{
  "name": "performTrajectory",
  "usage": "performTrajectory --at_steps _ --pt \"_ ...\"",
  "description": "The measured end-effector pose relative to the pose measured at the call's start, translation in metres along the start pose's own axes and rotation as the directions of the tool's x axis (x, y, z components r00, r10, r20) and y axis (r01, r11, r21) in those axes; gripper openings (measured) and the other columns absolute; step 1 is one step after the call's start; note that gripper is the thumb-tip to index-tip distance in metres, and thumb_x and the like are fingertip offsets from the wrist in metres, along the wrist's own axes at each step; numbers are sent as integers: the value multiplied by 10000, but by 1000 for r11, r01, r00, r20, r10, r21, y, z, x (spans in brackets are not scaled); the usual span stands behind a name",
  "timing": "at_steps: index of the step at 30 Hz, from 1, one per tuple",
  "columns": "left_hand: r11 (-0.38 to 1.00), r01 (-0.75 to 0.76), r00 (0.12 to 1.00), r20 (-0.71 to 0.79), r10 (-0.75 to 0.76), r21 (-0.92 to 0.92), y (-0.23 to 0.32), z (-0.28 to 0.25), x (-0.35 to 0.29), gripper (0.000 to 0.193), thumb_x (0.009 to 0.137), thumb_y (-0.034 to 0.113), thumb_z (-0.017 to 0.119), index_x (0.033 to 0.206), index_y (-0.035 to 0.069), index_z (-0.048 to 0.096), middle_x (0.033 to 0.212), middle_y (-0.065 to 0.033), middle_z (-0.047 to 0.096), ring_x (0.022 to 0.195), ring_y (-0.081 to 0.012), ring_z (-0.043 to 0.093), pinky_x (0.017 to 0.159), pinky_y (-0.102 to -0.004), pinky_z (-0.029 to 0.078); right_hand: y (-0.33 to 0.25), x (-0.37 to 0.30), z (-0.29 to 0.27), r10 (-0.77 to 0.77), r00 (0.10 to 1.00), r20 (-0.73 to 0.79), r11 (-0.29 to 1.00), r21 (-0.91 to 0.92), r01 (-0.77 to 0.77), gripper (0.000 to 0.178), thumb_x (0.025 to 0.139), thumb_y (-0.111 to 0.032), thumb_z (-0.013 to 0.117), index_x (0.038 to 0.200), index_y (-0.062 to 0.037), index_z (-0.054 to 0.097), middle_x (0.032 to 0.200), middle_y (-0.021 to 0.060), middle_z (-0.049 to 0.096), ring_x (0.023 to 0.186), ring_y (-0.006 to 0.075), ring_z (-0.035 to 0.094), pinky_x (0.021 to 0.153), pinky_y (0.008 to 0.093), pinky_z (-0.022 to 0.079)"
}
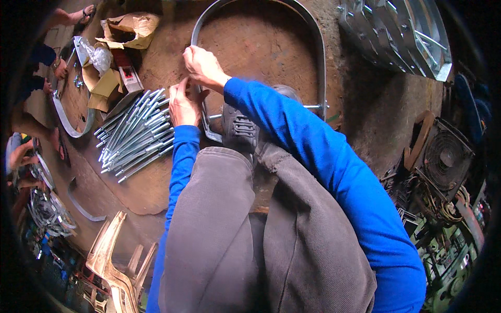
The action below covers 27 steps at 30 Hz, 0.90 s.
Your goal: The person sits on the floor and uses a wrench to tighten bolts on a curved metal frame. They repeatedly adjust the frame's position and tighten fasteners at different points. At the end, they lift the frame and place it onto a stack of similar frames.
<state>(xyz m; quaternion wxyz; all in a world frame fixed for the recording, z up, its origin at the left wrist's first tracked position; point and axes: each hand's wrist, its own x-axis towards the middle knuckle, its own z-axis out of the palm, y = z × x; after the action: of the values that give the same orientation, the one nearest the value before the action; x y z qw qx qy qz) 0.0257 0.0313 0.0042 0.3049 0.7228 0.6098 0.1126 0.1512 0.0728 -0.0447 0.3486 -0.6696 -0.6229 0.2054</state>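
Note:
A large U-shaped metal band (321,57) lies on the floor before me, its curve pointing away. A threaded rod (311,107) shows near its open end, partly hidden by my shoe and sleeve. My left hand (185,104) is curled at the band's left side, thumb and fingers around its edge. Just beyond it, my right hand (205,67) reaches across, fingers closed over the same side; whatever they pinch is hidden. My shoe (240,125) rests inside the band's open end. Beside my left hand lies a pile of threaded metal rods (138,133).
Torn cardboard boxes (128,28) and a plastic bag (99,56) sit beyond the rods. At far left, another person's hand (60,68) is near another metal band (73,130). Stacked bands (399,36) stand at upper right. A cream plastic chair (112,261) is lower left; a round-grilled unit (445,154) is right.

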Motion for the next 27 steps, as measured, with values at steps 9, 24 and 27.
performTrajectory --at_steps 9,24,27 --pt "998 11 1000 -9 -12 -69 -34 5 18 997 541 261 890 1379 67 386 1243 -239 488 1160 -376 478 1009 -442 378 -30 10 3 349 875 -336 936 173 -307 175 849 -170 487 989 -103 570 992 164 519 945 340 489 821 481 380" --pt "984 167 986 -27 -166 60 -28 22 19 1022 586 171 844 1452 198 302 1395 -172 389 1279 -375 371 1062 -449 330 0 14 19 354 871 -341 928 9 -373 244 933 -275 463 1025 -54 509 918 202 578 859 393 570 734 488 464" --pt "973 153 987 -82 -141 170 -11 22 33 950 667 247 798 1459 256 273 1428 -147 354 1292 -380 345 1068 -472 321 -3 27 18 446 811 -379 878 8 -479 308 961 -337 413 992 -44 502 799 200 609 755 400 591 685 487 480"
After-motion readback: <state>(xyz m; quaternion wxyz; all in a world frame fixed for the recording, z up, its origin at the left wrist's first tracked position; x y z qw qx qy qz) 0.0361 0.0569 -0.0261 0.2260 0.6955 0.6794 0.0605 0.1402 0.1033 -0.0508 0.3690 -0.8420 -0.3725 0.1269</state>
